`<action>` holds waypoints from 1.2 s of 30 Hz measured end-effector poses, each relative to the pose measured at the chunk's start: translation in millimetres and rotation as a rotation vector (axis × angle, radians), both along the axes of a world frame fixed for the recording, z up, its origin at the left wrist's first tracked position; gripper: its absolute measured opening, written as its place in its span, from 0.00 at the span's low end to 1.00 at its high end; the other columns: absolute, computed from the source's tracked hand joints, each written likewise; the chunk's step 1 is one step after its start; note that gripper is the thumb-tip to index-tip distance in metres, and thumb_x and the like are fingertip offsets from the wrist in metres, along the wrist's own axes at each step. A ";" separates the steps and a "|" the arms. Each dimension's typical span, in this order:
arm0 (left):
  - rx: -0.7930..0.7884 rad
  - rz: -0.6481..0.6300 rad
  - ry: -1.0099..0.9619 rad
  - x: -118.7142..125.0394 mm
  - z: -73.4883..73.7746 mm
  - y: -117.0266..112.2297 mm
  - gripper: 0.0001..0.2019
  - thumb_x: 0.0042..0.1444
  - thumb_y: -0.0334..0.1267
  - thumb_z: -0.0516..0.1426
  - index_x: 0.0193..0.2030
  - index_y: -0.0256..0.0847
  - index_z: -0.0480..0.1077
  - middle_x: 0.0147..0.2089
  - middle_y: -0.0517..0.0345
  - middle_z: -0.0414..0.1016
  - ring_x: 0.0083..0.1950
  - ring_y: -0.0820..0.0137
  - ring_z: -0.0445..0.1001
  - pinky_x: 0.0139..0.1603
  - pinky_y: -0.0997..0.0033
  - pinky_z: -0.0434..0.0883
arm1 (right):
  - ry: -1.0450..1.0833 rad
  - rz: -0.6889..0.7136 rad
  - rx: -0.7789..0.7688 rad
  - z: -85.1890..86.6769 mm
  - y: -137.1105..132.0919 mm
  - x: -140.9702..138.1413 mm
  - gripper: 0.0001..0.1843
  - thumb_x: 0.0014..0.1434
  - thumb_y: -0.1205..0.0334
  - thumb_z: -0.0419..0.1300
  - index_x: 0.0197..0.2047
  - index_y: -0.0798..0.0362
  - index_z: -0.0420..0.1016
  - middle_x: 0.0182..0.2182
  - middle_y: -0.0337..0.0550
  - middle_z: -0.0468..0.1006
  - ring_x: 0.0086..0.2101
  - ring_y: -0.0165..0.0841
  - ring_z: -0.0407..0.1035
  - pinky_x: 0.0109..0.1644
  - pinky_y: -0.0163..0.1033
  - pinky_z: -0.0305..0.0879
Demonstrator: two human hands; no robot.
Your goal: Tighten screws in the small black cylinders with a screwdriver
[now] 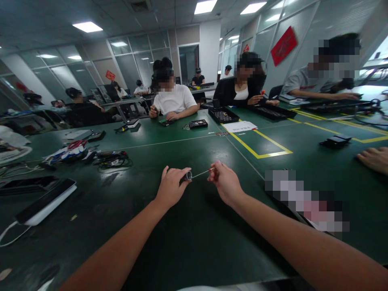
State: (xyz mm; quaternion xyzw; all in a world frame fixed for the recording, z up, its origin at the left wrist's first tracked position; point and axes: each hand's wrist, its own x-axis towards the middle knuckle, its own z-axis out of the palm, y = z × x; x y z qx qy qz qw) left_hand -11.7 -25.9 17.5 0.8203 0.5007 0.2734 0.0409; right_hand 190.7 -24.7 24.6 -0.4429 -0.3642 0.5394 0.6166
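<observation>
My left hand (172, 184) is closed around a short dark cylinder (188, 175) with a pale ring at its round end, which faces me. From beside that end a thin, pale rod (200, 173) runs to my right hand (223, 181). My right fingers pinch the rod's far end, where a bit of red shows between them. Whether the rod touches the cylinder or passes behind it, I cannot tell. Both hands are just above the green table (182, 242).
On the left lie coiled black cables (113, 159), a bundle of wires (71, 151) and a black-and-white box (47, 202) with a white cord. A black device (336, 141) and another person's hand (374, 159) are at right. Coworkers sit opposite, near black trays (223, 115).
</observation>
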 end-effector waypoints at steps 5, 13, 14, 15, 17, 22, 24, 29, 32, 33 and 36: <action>-0.061 0.045 0.002 -4.1 -1.3 3.8 0.18 0.64 0.41 0.58 0.60 0.51 0.69 0.54 0.56 0.77 0.57 0.59 0.72 0.70 0.37 0.50 | -0.007 -0.068 0.048 -3.7 3.9 2.9 0.15 0.58 0.46 0.62 0.34 0.50 0.71 0.25 0.36 0.71 0.26 0.31 0.66 0.33 0.39 0.66; -0.052 0.037 -0.010 -1.8 -1.6 1.7 0.18 0.63 0.41 0.59 0.60 0.52 0.69 0.53 0.57 0.78 0.56 0.59 0.72 0.70 0.37 0.50 | -0.473 -0.009 0.250 3.6 -9.1 0.7 0.16 0.67 0.47 0.53 0.40 0.51 0.70 0.27 0.39 0.74 0.29 0.34 0.69 0.37 0.41 0.65; -0.052 0.040 -0.010 -2.0 -1.4 1.9 0.19 0.63 0.41 0.59 0.60 0.52 0.69 0.53 0.57 0.78 0.56 0.58 0.72 0.70 0.37 0.50 | -0.504 0.004 0.266 5.1 -10.0 0.9 0.16 0.67 0.47 0.52 0.40 0.51 0.70 0.27 0.39 0.74 0.29 0.34 0.69 0.37 0.41 0.65; -0.052 0.045 -0.008 -2.2 -1.3 2.3 0.19 0.63 0.41 0.59 0.61 0.52 0.69 0.52 0.56 0.78 0.56 0.58 0.72 0.70 0.37 0.51 | -0.523 0.020 0.278 6.5 -10.7 1.1 0.16 0.67 0.47 0.52 0.39 0.51 0.71 0.27 0.39 0.75 0.29 0.34 0.70 0.37 0.41 0.66; -0.048 0.058 -0.006 -2.7 -1.2 2.9 0.19 0.63 0.41 0.59 0.60 0.51 0.69 0.52 0.56 0.78 0.56 0.58 0.72 0.70 0.37 0.51 | -0.529 0.042 0.283 8.4 -11.8 0.9 0.16 0.67 0.48 0.52 0.39 0.51 0.71 0.27 0.40 0.76 0.29 0.35 0.71 0.37 0.41 0.67; -0.043 0.053 -0.010 -2.5 -1.4 3.2 0.18 0.63 0.40 0.59 0.59 0.52 0.70 0.54 0.57 0.78 0.57 0.59 0.72 0.70 0.39 0.51 | -0.538 0.034 0.300 8.1 -16.0 -2.1 0.15 0.67 0.49 0.52 0.41 0.51 0.71 0.32 0.43 0.79 0.33 0.36 0.74 0.41 0.43 0.69; -0.036 0.057 -0.015 -2.5 -1.6 3.1 0.17 0.63 0.40 0.59 0.59 0.51 0.70 0.54 0.56 0.78 0.56 0.59 0.72 0.70 0.40 0.51 | -0.581 0.024 0.330 7.6 -18.4 -3.2 0.14 0.68 0.50 0.52 0.42 0.50 0.71 0.34 0.43 0.79 0.34 0.36 0.75 0.42 0.43 0.69; -0.011 0.062 -0.028 -4.2 -2.9 3.5 0.17 0.63 0.41 0.60 0.59 0.51 0.70 0.52 0.57 0.78 0.55 0.60 0.73 0.70 0.41 0.52 | -0.692 -0.015 0.387 7.7 -21.7 -2.9 0.11 0.69 0.54 0.51 0.44 0.50 0.70 0.34 0.43 0.80 0.36 0.37 0.76 0.42 0.43 0.69; -0.015 0.063 -0.030 -4.8 -2.6 3.5 0.17 0.62 0.40 0.60 0.59 0.51 0.71 0.52 0.57 0.78 0.55 0.60 0.73 0.69 0.41 0.52 | -0.655 0.009 0.371 7.9 -20.2 -1.7 0.11 0.69 0.54 0.51 0.44 0.50 0.70 0.35 0.44 0.80 0.36 0.36 0.76 0.43 0.43 0.70; -0.017 0.066 -0.030 -4.7 -2.2 3.3 0.17 0.63 0.41 0.60 0.59 0.51 0.71 0.52 0.57 0.78 0.55 0.60 0.72 0.69 0.40 0.53 | -0.639 0.011 0.361 8.0 -19.6 -1.5 0.11 0.69 0.54 0.51 0.44 0.50 0.70 0.35 0.44 0.80 0.36 0.36 0.76 0.43 0.43 0.70; -0.024 0.056 -0.030 -3.8 -0.5 2.6 0.17 0.63 0.41 0.59 0.59 0.51 0.70 0.53 0.56 0.78 0.56 0.59 0.72 0.70 0.40 0.52 | -0.623 0.022 0.342 8.1 -18.7 -1.7 0.11 0.68 0.54 0.52 0.44 0.50 0.70 0.35 0.43 0.80 0.37 0.36 0.76 0.44 0.43 0.70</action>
